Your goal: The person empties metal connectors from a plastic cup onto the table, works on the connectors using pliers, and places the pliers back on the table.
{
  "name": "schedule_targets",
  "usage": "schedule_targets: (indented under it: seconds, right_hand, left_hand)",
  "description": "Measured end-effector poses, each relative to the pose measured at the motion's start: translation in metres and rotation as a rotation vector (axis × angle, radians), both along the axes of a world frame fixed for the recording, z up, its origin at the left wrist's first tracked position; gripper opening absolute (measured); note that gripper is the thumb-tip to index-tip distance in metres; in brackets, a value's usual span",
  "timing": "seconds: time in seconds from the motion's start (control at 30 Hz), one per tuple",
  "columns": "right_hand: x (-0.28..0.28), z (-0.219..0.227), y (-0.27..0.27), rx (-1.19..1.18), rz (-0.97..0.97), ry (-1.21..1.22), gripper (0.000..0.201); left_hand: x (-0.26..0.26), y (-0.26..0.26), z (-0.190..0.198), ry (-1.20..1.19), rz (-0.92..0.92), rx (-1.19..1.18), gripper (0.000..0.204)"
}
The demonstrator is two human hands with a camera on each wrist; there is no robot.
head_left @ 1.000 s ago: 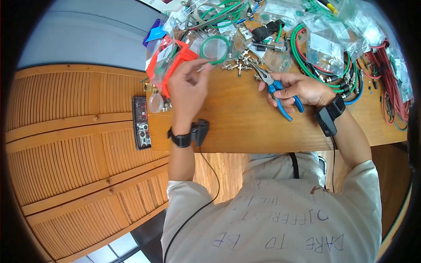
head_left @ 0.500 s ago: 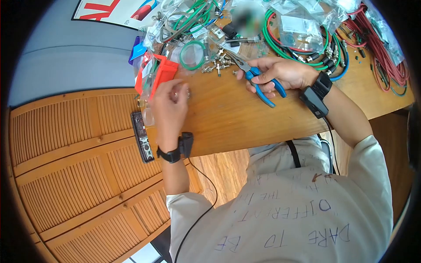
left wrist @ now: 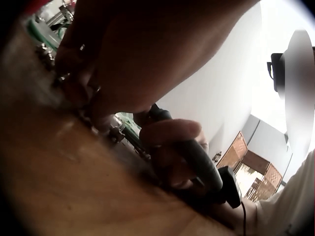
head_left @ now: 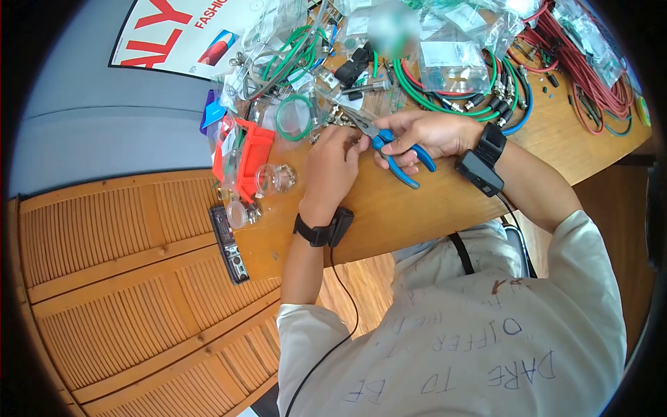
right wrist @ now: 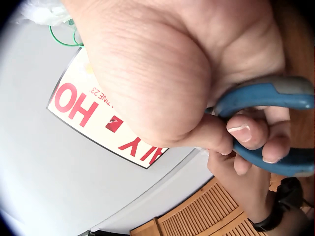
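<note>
My right hand holds a pair of pliers with blue handles; their steel jaws point up and left in the head view. In the right wrist view the fingers curl between the blue handles. Just left of the pliers is my left hand, bent low over the table beside a pile of small metal connectors. Its fingertips come together right by the pliers, and the left wrist view shows them dark and blurred; I cannot tell whether they pinch a connector. A clear jar stands to the left.
Behind the jar is a red bin. A round clear lid lies near the table's left edge, by a black case. Coiled green cables, plastic bags and a red cable bundle crowd the back and right.
My left hand went left to the jar beside the red bin, then came back right to the connectors near the pliers. My right hand keeps its hold on the pliers. The head view shifted.
</note>
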State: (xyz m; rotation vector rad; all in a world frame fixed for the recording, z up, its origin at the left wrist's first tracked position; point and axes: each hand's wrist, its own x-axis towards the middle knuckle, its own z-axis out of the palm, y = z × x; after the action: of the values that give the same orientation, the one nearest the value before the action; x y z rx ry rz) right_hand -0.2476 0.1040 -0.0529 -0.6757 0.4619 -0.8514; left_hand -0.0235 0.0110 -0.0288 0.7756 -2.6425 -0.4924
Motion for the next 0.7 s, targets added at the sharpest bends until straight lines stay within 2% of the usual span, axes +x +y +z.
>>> schedule_targets:
  seconds: [0.03, 0.1, 0.13, 0.2, 0.23, 0.3, 0.43, 0.5, 0.7]
  right_hand:
    - [0.000, -0.002, -0.001, 0.000, 0.015, -0.006, 0.029]
    - [0.001, -0.002, -0.001, -0.011, 0.010, 0.033, 0.030]
    - [0.002, -0.002, -0.001, -0.018, 0.012, 0.074, 0.031]
    - [0.001, 0.000, -0.001, -0.024, 0.014, 0.084, 0.032]
    - [0.001, 0.001, 0.000, -0.025, 0.020, 0.094, 0.034]
    - [0.002, 0.002, 0.000, -0.030, 0.042, 0.090, 0.034]
    - [0.004, 0.003, 0.004, -0.035, 0.099, 0.075, 0.037]
    - [0.004, 0.003, 0.002, -0.049, 0.121, 0.092, 0.038]
    - [0.004, 0.000, 0.000, -0.079, 0.142, 0.136, 0.038]
  left_hand:
    - [0.002, -0.002, 0.002, 0.000, -0.005, -0.004, 0.018]
    - [0.004, -0.006, 0.004, 0.233, 0.246, 0.619, 0.019]
    - [0.005, -0.011, 0.002, 0.232, 0.240, 0.618, 0.019]
    - [0.009, -0.020, -0.005, 0.505, 0.200, 0.827, 0.026]
    - [0.009, -0.022, -0.010, 0.511, 0.193, 0.829, 0.026]
    - [0.008, -0.022, -0.020, 0.669, 0.164, 1.053, 0.028]
    - [0.015, -0.021, -0.027, 0.671, 0.186, 1.121, 0.031]
    - [0.019, -0.028, -0.030, 0.702, 0.129, 1.185, 0.029]
    - [0.017, -0.026, -0.022, 0.694, 0.109, 1.247, 0.025]
